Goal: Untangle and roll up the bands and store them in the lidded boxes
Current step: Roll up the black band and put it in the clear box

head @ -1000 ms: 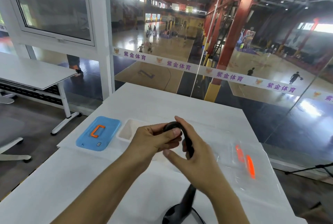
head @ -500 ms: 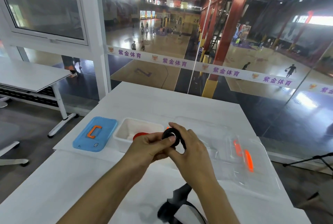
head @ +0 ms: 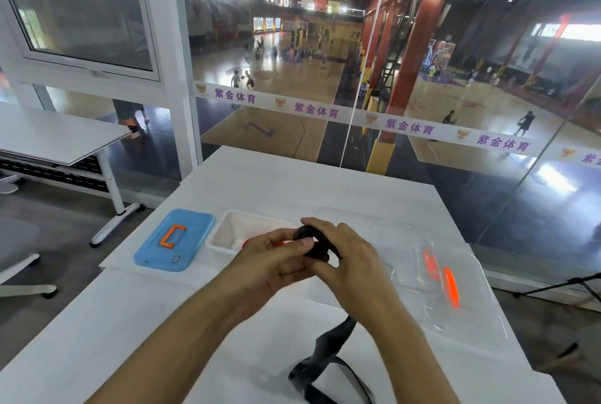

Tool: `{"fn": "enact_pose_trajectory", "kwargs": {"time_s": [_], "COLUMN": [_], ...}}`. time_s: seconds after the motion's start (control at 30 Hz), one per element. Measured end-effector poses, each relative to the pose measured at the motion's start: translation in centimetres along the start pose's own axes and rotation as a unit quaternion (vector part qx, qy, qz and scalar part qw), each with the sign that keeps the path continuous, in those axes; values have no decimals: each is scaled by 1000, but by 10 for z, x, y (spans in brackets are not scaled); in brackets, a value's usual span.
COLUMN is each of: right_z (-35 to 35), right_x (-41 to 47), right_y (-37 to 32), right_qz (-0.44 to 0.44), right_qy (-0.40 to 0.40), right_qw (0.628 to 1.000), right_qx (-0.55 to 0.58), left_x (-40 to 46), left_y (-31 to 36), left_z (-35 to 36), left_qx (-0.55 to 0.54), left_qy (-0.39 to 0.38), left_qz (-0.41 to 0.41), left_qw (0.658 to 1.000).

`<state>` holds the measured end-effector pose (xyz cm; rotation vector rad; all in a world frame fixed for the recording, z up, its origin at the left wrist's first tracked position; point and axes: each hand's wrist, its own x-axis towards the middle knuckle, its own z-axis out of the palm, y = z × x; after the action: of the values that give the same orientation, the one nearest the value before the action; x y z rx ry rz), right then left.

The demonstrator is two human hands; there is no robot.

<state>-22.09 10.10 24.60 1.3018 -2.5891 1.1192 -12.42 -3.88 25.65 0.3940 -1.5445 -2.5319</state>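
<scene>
Right now both hands meet over the white table [head: 292, 182], and the grip is shared: the left hand [head: 270, 260] pinches a small black roll [head: 309, 241] of the band with thumb and fingers, while the right hand [head: 351, 260] curls round it from the other side. Below the grip the loose black band [head: 328, 355] trails onto the table. Just beyond the grip sits a white box [head: 227, 241], with its blue lid [head: 175, 241] further left; right of the grip lies a clear lid [head: 461, 306].

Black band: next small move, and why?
Probably another turn of winding: both hands, left and right, pinch the rolled part of the black band, while a long loose tail hangs to the table.
</scene>
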Motion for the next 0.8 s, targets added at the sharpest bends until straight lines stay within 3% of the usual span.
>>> {"fn": "enact_pose_trajectory", "kwargs": {"time_s": [0.17, 0.3, 0.5, 0.63, 0.8], "right_z": [-19, -24, -24, -11, 21], "right_x": [6, 8, -3, -15, -25], "right_y": [-3, -5, -6, -12, -28], "right_qz": [-73, -86, -28, 45, 129], "right_qy": [-80, -65, -9, 16, 140], "right_qw": [993, 993, 1000, 998, 977], "right_qx": [-34, -45, 9, 37, 92], "left_x": [0, 1, -2, 1, 2], "left_y": [37, 47, 25, 8, -10], "left_z": [-9, -5, 7, 17, 39], "left_qx": [224, 277, 206, 98, 8], "left_qy": [-70, -71, -7, 48, 115], "left_qz": [-18, -6, 79, 99, 110], "left_qw": [972, 958, 975, 989, 987]}}
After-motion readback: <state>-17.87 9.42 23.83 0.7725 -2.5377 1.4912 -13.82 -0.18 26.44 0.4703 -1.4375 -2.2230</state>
